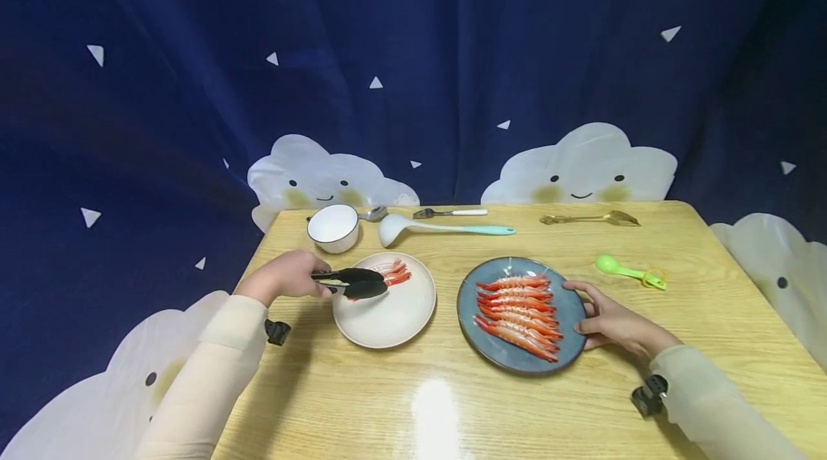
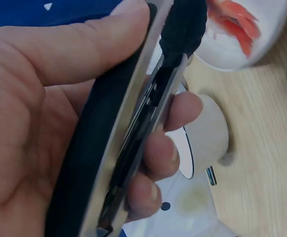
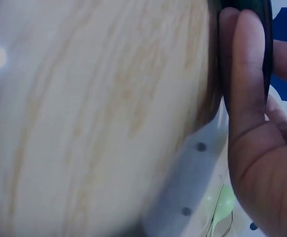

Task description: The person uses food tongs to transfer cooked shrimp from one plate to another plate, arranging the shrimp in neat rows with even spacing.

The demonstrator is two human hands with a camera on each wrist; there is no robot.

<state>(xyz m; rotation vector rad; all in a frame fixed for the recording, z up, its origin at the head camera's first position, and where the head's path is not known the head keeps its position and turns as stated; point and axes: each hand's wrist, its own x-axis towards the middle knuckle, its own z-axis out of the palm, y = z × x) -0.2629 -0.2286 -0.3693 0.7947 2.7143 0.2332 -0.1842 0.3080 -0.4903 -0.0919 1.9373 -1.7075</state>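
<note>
My left hand (image 1: 293, 277) grips a pair of tongs (image 1: 360, 275) with black tips, the thumb on one arm and curled fingers round the other in the left wrist view. The tips lie over a white plate (image 1: 388, 325), close beside the red-and-white shrimp (image 1: 397, 273) on it; part of the shrimp is hidden behind them. To the right, my right hand (image 1: 610, 320) holds the rim of a blue-grey plate (image 1: 481, 344) between thumb and fingers. Several shrimp (image 1: 519, 309) lie on that plate in a neat row.
Behind the white plate stand a white bowl (image 1: 332, 224) and a ladle (image 1: 446, 227) with a mint handle. A spoon (image 1: 375, 214), a fork (image 1: 452, 213) and a gold spoon-like utensil (image 1: 591, 218) lie along the back edge. A green spoon (image 1: 623, 270) is beyond my right hand.
</note>
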